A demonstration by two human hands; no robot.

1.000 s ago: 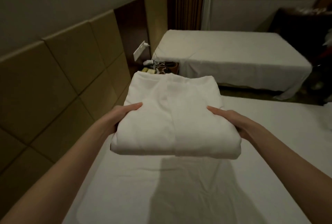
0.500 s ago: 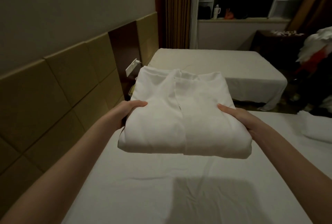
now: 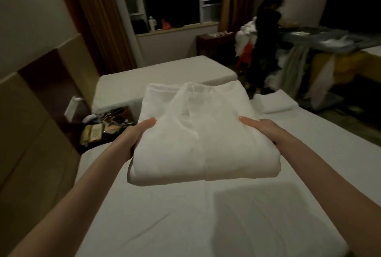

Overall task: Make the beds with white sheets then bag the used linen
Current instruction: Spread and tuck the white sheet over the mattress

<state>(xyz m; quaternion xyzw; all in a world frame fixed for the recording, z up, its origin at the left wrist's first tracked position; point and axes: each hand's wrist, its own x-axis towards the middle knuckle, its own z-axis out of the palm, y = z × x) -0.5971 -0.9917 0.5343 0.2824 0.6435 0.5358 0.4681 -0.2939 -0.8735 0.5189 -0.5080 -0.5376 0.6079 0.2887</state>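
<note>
Now carrying folded white sheet [image 3: 204, 139] above near bed [image 3: 206, 225], clear of mattress. Left hand [image 3: 142, 131] and right hand [image 3: 261, 131] grip opposite edges, thumbs on top. I judge: keep bundle level, set down centred, then unfold evenly.

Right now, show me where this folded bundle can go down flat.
Free: the near bed, its bare sheet directly beneath the folded white linen that the left hand and right hand hold up. The far bed also lies bare. Crowded: the nightstand between the beds, strewn with a phone and clutter, and the near bed's far right corner, taken by a folded towel.
</note>
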